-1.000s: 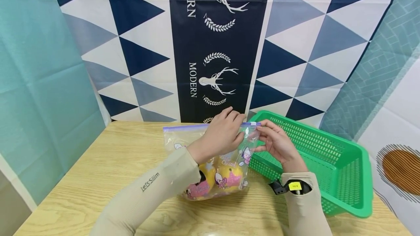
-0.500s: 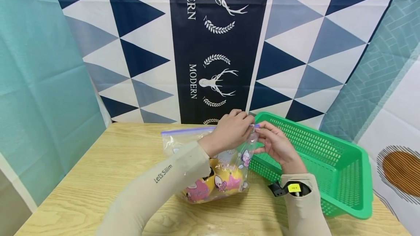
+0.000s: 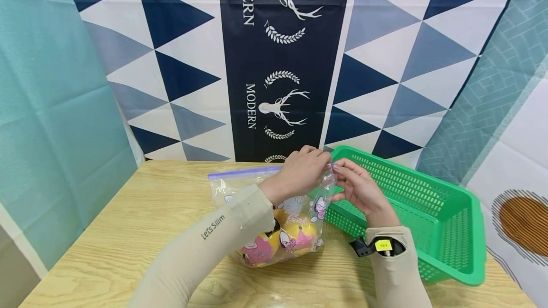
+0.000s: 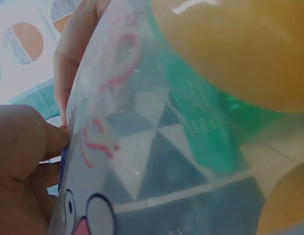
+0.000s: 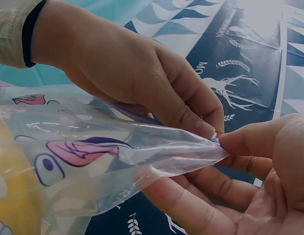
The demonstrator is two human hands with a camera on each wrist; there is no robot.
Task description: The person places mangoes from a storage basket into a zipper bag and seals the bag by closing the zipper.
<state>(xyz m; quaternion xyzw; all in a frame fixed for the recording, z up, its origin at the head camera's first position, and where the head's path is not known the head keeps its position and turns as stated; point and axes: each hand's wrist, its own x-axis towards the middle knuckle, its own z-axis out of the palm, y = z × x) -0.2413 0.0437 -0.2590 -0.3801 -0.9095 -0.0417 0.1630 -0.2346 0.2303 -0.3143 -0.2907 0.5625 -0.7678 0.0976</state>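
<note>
A clear zip bag [image 3: 257,249] with pink and white cartoon prints stands on the table, its purple zip strip [image 3: 244,173] at the top. Inside are rounded yellow things [image 4: 230,49], whose kind the film and prints obscure. My left hand [image 3: 299,175] pinches the zip near the right top corner, thumb and fingers bent over it in the right wrist view. Facing it, my right hand [image 3: 364,191] holds the very corner of the bag between thumb and fingertips. The two hands' fingertips nearly meet there. Part of the strip lies hidden behind my left hand.
A green plastic basket [image 3: 476,232] stands just right of the bag, partly behind my right forearm. The wooden table [image 3: 171,203] ends at a patterned cloth backdrop [image 3: 282,56]. Light blue cloth [image 3: 55,108] hangs at the left.
My left hand has slid right along the zip toward the corner, then stayed there. The white slider seen earlier is now covered. My right hand has kept its hold on the corner.
</note>
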